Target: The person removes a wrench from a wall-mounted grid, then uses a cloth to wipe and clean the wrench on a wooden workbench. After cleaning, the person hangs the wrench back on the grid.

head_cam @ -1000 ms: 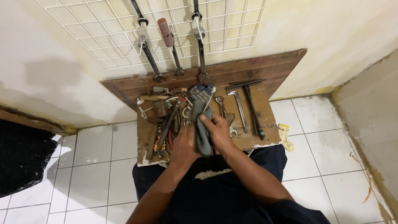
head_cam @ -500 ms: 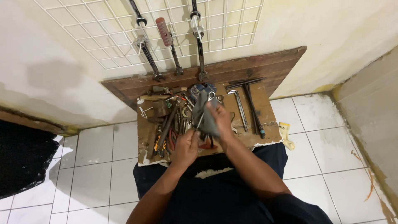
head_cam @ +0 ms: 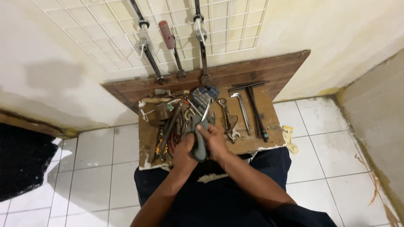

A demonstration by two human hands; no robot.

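Note:
My left hand (head_cam: 184, 150) and my right hand (head_cam: 215, 141) meet over the near edge of a wooden board (head_cam: 252, 145) that rests on my lap. Both grip a grey cloth (head_cam: 200, 147) bunched between them. A shiny metal spanner (head_cam: 206, 112) sticks out of the cloth, pointing away from me. The part of it inside the cloth is hidden. Just left of my left hand lies a heap of pliers and screwdrivers (head_cam: 168, 132).
On the board lie a dark T-handle wrench (head_cam: 254, 110), an L-shaped key (head_cam: 243, 110), loose spanners (head_cam: 227, 120) and a blue checked cloth (head_cam: 205, 94). Long tools hang on a wire grid (head_cam: 235, 29) on the wall. A black mat (head_cam: 21, 162) lies at the left on white tiles.
The cloth lay stretched up the board; now it is bunched in both hands nearer my body, with the spanner poking out of it.

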